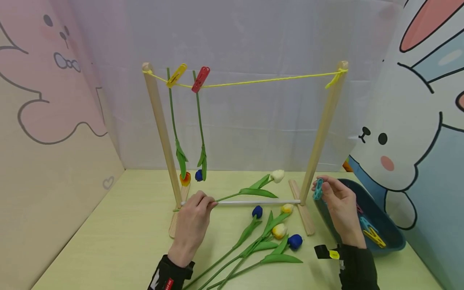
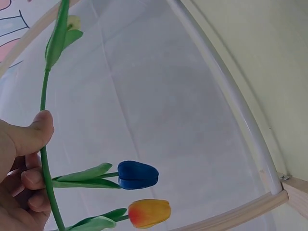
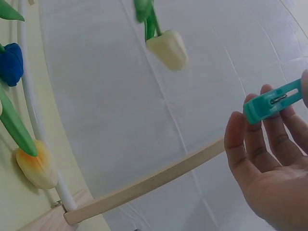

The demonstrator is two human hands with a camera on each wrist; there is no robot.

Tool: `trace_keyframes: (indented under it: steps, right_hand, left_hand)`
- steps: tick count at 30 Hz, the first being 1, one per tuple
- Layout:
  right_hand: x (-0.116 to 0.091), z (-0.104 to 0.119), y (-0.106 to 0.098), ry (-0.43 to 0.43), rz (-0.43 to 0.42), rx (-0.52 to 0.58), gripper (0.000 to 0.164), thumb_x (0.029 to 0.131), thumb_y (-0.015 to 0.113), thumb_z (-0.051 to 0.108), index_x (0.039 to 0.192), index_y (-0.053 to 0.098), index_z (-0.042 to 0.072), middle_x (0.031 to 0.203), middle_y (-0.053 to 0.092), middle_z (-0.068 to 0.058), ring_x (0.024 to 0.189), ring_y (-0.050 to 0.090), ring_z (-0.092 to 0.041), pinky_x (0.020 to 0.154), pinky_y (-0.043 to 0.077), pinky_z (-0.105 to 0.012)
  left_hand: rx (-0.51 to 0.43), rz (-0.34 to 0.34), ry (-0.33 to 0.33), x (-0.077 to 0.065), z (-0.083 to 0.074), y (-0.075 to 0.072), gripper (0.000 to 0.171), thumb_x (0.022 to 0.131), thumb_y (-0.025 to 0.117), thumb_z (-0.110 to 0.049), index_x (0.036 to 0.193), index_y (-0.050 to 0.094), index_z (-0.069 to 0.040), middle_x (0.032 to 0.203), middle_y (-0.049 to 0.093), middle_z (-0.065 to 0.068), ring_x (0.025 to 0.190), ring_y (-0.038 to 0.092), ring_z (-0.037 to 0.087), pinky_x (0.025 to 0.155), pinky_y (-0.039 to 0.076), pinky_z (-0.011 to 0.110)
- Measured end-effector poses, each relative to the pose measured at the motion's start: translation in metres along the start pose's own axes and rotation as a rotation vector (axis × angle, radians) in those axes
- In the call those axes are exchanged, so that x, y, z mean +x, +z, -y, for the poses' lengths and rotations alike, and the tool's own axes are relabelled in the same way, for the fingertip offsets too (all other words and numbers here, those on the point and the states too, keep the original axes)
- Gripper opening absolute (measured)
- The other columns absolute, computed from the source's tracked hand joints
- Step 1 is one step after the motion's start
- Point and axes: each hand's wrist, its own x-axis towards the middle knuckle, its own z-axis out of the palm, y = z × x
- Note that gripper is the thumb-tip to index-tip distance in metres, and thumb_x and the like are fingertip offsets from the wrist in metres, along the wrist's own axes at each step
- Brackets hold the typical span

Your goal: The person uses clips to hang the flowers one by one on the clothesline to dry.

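Observation:
My left hand (image 1: pixel 193 219) pinches the green stem of a white artificial tulip (image 1: pixel 278 176), held nearly level with its bloom to the right. In the left wrist view, the thumb and curled fingers (image 2: pixel 33 178) grip that stem. Over at the right, my right hand (image 1: pixel 338 201) holds a teal clothespin (image 1: pixel 318 189) between thumb and fingers, near the bin's left rim. Two tulips hang bloom-down from a yellow cord (image 1: pixel 268 80): an orange-yellow one (image 1: pixel 185 179) under a yellow clothespin (image 1: pixel 177 75) and a blue one (image 1: pixel 199 175) under a red clothespin (image 1: pixel 200 79).
Wooden posts (image 1: pixel 322 133) carry the cord, joined low by a white rod (image 1: pixel 253 202). Several blue and yellow-white tulips (image 1: pixel 279 231) lie on the table (image 1: pixel 108 241) in front. A dark bin (image 1: pixel 396 241) at the right contains more clothespins (image 1: pixel 374 237).

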Motion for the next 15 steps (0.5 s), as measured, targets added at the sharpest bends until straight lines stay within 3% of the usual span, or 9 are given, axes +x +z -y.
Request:
trace_keyframes:
  steps: [4,7,11,14,15]
  right_hand:
    - [-0.0004,0.0004,0.0005,-0.007,-0.030,-0.011,0.025,0.105,0.048,0.006,0.122,0.062,-0.007,0.102,0.073,0.005,0.101,0.065,-0.008,0.090,0.052,-0.015]
    - [-0.0006,0.0003,0.0016,-0.036,-0.064,-0.005,0.025,0.104,0.050,0.004,0.121,0.060,-0.011,0.101,0.074,0.004,0.100,0.065,-0.009,0.087,0.050,-0.014]
    - [-0.0006,-0.0001,0.0034,-0.075,-0.112,0.019,0.020,0.103,0.051,0.001,0.115,0.065,-0.005,0.099,0.073,0.002,0.096,0.065,-0.011,0.076,0.048,-0.017]
    - [-0.0006,-0.0002,0.0042,-0.089,-0.132,0.037,0.019,0.103,0.051,0.000,0.114,0.067,-0.001,0.099,0.073,0.001,0.093,0.064,-0.010,0.073,0.047,-0.018]
    - [-0.0006,-0.0002,0.0044,-0.091,-0.135,0.040,0.019,0.103,0.051,0.001,0.114,0.066,-0.001,0.100,0.073,0.001,0.093,0.063,-0.011,0.074,0.047,-0.017]
  left_hand:
    - [-0.017,-0.021,-0.024,0.0011,0.0007,-0.0017,0.015,0.078,0.084,-0.011,0.083,0.072,-0.004,0.070,0.057,0.003,0.057,0.055,0.013,0.049,0.041,0.021]
    - [-0.028,-0.032,-0.040,0.0012,0.0017,-0.0028,0.013,0.087,0.078,-0.015,0.086,0.072,-0.003,0.067,0.063,0.003,0.050,0.055,0.011,0.045,0.035,0.017]
    - [0.012,-0.076,-0.071,0.0007,0.0032,-0.0040,0.039,0.105,0.051,-0.034,0.088,0.073,-0.006,0.056,0.063,0.000,0.040,0.038,0.004,0.043,0.019,0.013]
    - [0.041,-0.130,-0.102,0.0002,0.0040,-0.0042,0.054,0.107,0.039,-0.045,0.087,0.075,-0.010,0.053,0.062,-0.002,0.037,0.025,0.003,0.045,0.009,0.013]
    - [0.038,-0.151,-0.113,0.0003,0.0044,-0.0042,0.053,0.106,0.040,-0.046,0.087,0.075,-0.010,0.055,0.065,-0.001,0.035,0.029,0.004,0.044,0.011,0.013]
